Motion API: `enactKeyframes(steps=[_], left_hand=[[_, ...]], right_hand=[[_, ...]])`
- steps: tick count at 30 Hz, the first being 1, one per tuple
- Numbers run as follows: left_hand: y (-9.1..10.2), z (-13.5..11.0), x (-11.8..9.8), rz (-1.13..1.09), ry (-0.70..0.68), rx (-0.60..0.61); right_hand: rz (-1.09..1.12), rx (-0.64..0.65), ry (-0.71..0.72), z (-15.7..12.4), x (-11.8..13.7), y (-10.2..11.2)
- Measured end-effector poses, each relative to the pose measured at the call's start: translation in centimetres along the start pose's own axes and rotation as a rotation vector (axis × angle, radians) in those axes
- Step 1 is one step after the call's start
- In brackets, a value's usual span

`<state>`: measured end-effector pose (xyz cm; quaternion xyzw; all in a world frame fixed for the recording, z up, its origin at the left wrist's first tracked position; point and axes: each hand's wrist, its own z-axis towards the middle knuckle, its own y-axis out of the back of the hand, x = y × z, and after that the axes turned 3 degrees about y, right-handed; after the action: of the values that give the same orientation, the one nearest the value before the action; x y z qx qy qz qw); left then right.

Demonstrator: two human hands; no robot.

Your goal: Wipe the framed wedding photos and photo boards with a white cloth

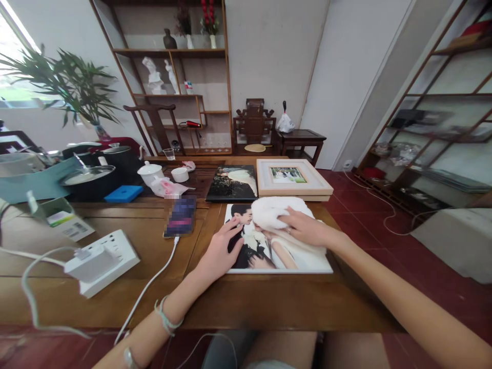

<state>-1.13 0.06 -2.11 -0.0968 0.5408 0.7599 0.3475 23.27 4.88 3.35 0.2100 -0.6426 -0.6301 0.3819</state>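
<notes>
A wedding photo panel (265, 251) lies flat near the table's front edge, printed with a couple. My left hand (223, 247) rests on its left side, fingers apart and stretched over the print. On the panel's upper right is a bunched white fluffy towel (269, 211). My right hand (305, 226) presses on this towel, its fingers curled into the pile. Behind the panel sit a dark photo panel (219, 184) and, to its right, a light wooden picture frame (265, 177) with a small photo in a wide white mat.
Left of the panel, a phone (180, 216) lies on the wooden table (300, 302) with a charging cable (156, 279). Further left are a white power strip (125, 251), a small open box (71, 225), a blue box (123, 193), a lidded pan (90, 179) and a white lidded bowl (149, 171).
</notes>
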Motion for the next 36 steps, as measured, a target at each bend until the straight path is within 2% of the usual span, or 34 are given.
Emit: enactKeyframes(steps=[3,5,8,12,15,17,19,24,27,31,36], left_hand=[[-0.1,0.0,0.1,-0.011,0.001,-0.01],[-0.1,0.0,0.2,-0.015,0.002,-0.015],[-0.2,0.0,0.2,-0.017,-0.001,-0.016],[-0.3,0.0,0.1,-0.011,0.0,-0.001],[-0.2,0.0,0.0,-0.008,0.004,0.008],[-0.2,0.0,0.0,-0.01,0.004,0.013],[-0.1,0.0,-0.1,-0.012,0.0,0.017],[0.0,-0.1,-0.1,-0.013,-0.01,0.003],[0.0,-0.1,-0.1,-0.001,-0.008,-0.003],[0.0,0.0,-0.1,0.002,-0.006,-0.012],[0.1,0.1,-0.2,-0.046,-0.038,0.01]], right_hand=[[-0.034,-0.045,0.021,1.6,-0.9,-0.6],[-0.047,-0.068,0.024,1.4,-0.1,-1.0],[-0.037,-0.029,0.008,-0.7,2.8,-1.2],[0.047,0.132,0.027,-4.7,7.9,-0.4],[0.105,0.196,0.046,-6.2,9.7,0.2],[0.122,0.176,0.033,-6.0,9.3,0.3],[0.114,0.133,0.017,-4.7,7.7,0.2],[0.059,0.013,0.101,0.5,2.6,-0.3],[0.017,-0.041,0.086,3.2,0.9,-0.5],[-0.017,-0.079,0.049,3.9,1.2,-1.3],[-0.017,0.001,0.009,-0.1,5.3,-1.7]])
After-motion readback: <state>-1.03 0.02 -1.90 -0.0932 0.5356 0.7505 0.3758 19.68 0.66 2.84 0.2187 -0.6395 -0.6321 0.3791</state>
